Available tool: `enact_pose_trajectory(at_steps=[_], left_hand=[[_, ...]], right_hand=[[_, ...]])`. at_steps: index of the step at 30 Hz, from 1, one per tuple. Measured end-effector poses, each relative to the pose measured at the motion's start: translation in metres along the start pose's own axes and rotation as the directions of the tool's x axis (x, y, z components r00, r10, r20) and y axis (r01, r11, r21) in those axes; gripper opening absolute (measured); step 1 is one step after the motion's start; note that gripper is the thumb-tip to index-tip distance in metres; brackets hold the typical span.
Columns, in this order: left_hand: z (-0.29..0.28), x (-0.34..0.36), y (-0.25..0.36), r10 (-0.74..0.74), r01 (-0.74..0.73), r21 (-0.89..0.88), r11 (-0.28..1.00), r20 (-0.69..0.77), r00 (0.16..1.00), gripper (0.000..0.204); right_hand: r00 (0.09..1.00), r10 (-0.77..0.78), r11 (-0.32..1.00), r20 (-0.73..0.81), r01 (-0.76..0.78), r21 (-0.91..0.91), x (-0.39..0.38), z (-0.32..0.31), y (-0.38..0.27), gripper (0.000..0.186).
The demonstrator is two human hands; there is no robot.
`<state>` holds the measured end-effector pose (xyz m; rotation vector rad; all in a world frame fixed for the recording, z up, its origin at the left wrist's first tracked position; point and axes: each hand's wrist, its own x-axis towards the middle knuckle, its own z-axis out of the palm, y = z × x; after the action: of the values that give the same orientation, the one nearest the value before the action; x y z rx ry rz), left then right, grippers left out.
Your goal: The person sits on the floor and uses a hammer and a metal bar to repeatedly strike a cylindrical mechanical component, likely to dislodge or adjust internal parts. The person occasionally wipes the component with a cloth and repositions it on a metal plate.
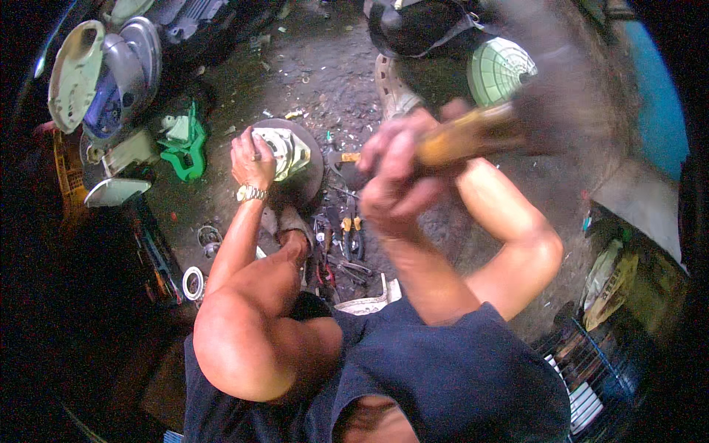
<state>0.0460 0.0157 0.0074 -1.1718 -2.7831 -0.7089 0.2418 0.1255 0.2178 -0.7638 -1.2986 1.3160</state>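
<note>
My left hand (252, 161), with a watch at the wrist, grips the side of a whitish, faceted plastic part (289, 153). That part rests on a round grey block (314, 171) on the ground. My right hand (399, 166) is closed around a yellow-brown wooden handle (461, 136), raised to the right of the block. Its dark, bulky head (557, 107) is smeared by motion; it looks like a hammer. Between my hands lies a small tool with a yellow handle (347, 157). Pliers with yellow-and-black grips (351, 235) and red-handled pliers (325, 276) lie nearer me.
A bright green plastic piece (190, 148) lies left of the block. Pale oval covers (76, 74) stack at the far left, near a white ring (193, 283). At the far right are a pale green fan-like grille (496, 70) and a black bag (421, 28). Scraps litter the dark floor.
</note>
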Motion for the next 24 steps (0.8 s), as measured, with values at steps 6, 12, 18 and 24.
enact_pose_trajectory(at_steps=[6,12,18,24], left_hand=[[0.001,0.001,0.02,0.07,-0.071,0.008,0.997,0.091,0.993,0.033],[-0.005,0.002,0.0,-0.006,0.005,0.011,1.0,0.035,0.999,0.032],[0.003,0.008,0.01,0.031,-0.032,0.017,0.999,0.064,0.997,0.033],[0.004,0.009,-0.006,0.038,-0.038,-0.005,0.999,0.012,0.999,0.033]], right_hand=[[0.749,0.652,0.565,0.12,-0.373,-0.736,-0.136,-0.042,0.166,0.056],[0.988,0.053,0.868,0.145,0.026,-0.496,-0.031,-0.011,0.045,0.032],[0.936,0.342,0.824,0.084,-0.256,-0.506,-0.093,-0.022,0.106,0.034],[0.777,0.616,0.629,0.131,-0.385,-0.676,-0.107,-0.036,0.133,0.051]])
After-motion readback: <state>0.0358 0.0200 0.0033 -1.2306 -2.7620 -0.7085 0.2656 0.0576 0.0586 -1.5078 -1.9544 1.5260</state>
